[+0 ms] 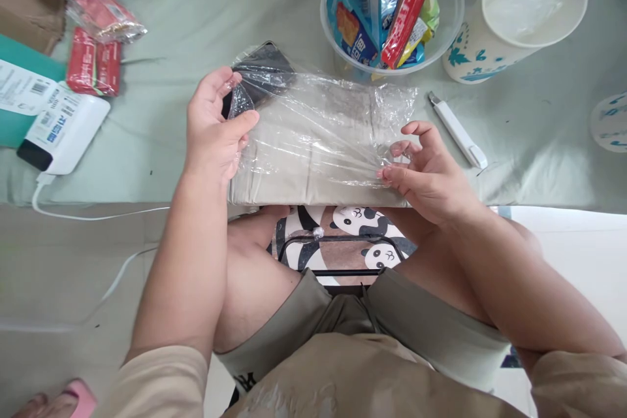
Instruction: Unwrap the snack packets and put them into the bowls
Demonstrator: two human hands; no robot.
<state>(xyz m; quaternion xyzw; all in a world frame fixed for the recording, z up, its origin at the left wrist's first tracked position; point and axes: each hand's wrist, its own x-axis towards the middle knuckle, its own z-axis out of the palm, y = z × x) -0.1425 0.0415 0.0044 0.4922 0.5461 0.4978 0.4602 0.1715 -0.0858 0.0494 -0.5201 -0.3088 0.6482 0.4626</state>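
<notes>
A clear plastic bag (323, 130) is stretched between my two hands just above the table edge. My left hand (218, 121) pinches its left end between thumb and fingers. At the opposite end, my right hand (421, 173) grips the film with thumb and fingertips, the other fingers curled loosely. Behind the bag's upper left part lies a dark smartphone (269, 68), partly seen through the film. A white box cutter (458, 130) rests on the table to the right of my right hand.
A clear plastic tub (455, 6) of snack packets stands at the back, beside a large paper cup (470, 55) with plastic inside. Snack packs (93, 62) and a white power bank (73, 130) with a cable (102, 214) lie left. A panda-patterned item (343, 245) shows between the knees.
</notes>
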